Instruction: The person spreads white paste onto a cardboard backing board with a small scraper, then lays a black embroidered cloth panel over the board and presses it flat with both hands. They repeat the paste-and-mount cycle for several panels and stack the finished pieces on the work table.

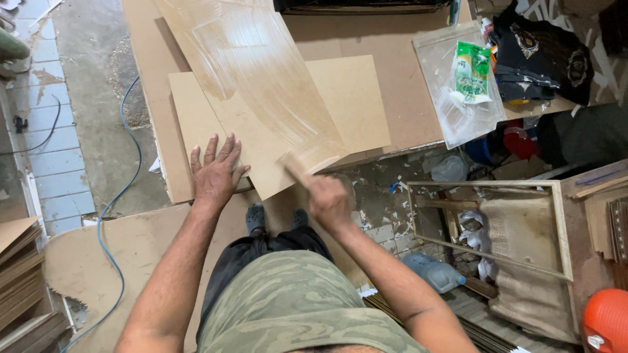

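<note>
A long brown board [255,78] with a wet, whitish glossy coat lies slanted on a larger tan board [353,98], both on a big fibreboard worktop [392,52]. My left hand [214,168] presses flat, fingers spread, on the near left edge of the boards. My right hand [327,196] is blurred and closed around a brush [297,167] whose head touches the near end of the coated board.
A clear plastic bag [458,85] with a green packet lies at the worktop's right, beside dark clothing [543,52]. A wooden frame [490,222], a plastic bottle [435,271] and an orange helmet [605,320] are on the right. A blue cable [124,183] runs over the floor on the left.
</note>
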